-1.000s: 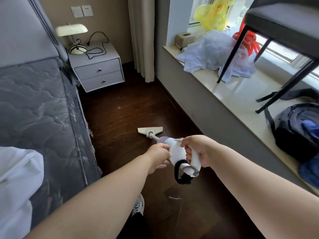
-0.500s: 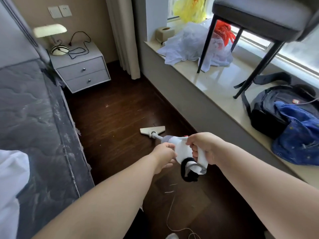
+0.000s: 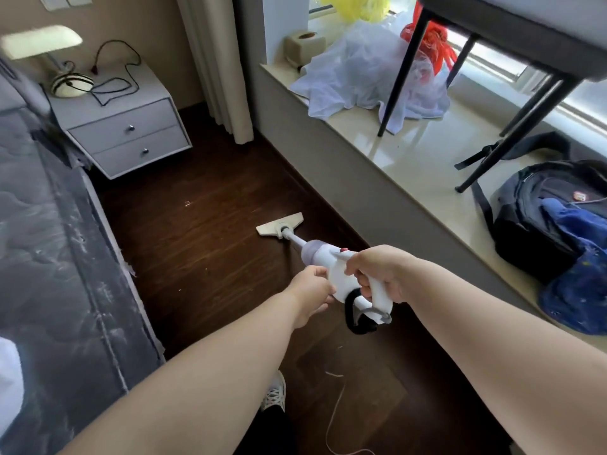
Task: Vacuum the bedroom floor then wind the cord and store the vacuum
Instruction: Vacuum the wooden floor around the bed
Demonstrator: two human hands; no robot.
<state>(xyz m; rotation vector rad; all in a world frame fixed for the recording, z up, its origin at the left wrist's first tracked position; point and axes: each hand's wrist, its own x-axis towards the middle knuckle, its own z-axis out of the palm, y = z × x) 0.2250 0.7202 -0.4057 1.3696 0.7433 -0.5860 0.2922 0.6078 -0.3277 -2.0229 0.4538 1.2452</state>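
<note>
A: Which step is in hand?

B: The vacuuming itself, I judge. The white handheld stick vacuum sits mid-frame, its metal tube running toward eleven o'clock down to the flat cream floor nozzle, which rests on the dark wooden plank floor.

A: And the hands?

B: The right hand is wrapped round the white handle at the rear of the body. The left hand has its fingers curled against the body's left side, apparently gripping it, though the exact contact is hidden behind the knuckles.

A: Where does the nozzle sit in the room?

B: In the lane between the grey quilted mattress at nine o'clock and the pale stone window ledge at two o'clock. The grey two-drawer nightstand stands well apart at eleven o'clock.

A: The cord?

B: A thin white cord trails loose on the floor at six o'clock, beside a white sneaker. Winding is not yet begun.

A: What does the next move call for?

B: Probably pushing the nozzle on toward the nightstand; small pale specks lie on the boards there. The nozzle should stay flat, and the feet clear of that cord.
</note>
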